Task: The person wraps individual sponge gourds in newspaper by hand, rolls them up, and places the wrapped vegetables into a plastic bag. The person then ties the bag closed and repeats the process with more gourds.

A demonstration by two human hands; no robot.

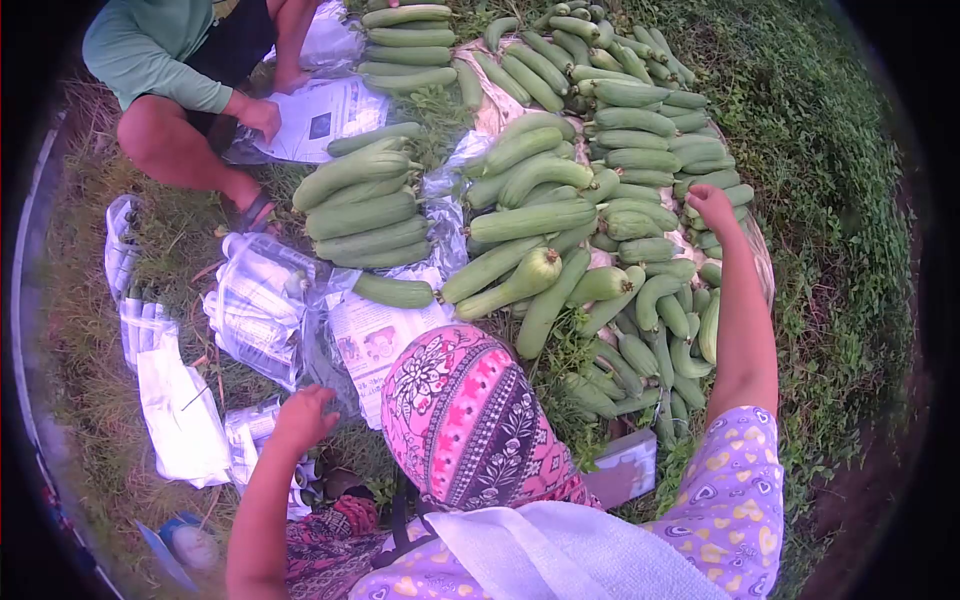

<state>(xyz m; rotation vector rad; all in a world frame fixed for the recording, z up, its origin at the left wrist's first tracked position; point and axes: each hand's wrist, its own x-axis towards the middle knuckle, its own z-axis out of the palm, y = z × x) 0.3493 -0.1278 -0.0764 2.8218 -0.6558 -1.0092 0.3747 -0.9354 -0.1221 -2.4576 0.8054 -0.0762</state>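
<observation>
Long green luffa gourds (540,217) lie heaped before me, several layers deep. My right hand (712,207) is stretched to the far right side of the heap, its fingers bent around one gourd (738,196); its grip is partly hidden. Low on the left, my left hand (308,416) holds nothing, its fingers loosely bent and apart. It is beside printed newspaper sheets (365,335) and a clear plastic bag of wrapped bundles (262,305). My patterned headscarf (455,420) covers part of the ground in front of me.
At upper left another person (150,65) squats with a hand on a paper sheet (318,118). Stacked gourds (365,215) rest between us. White wrapping (180,415) lies at left, a box (625,468) near my right arm. Dense green plants (830,230) border the right side.
</observation>
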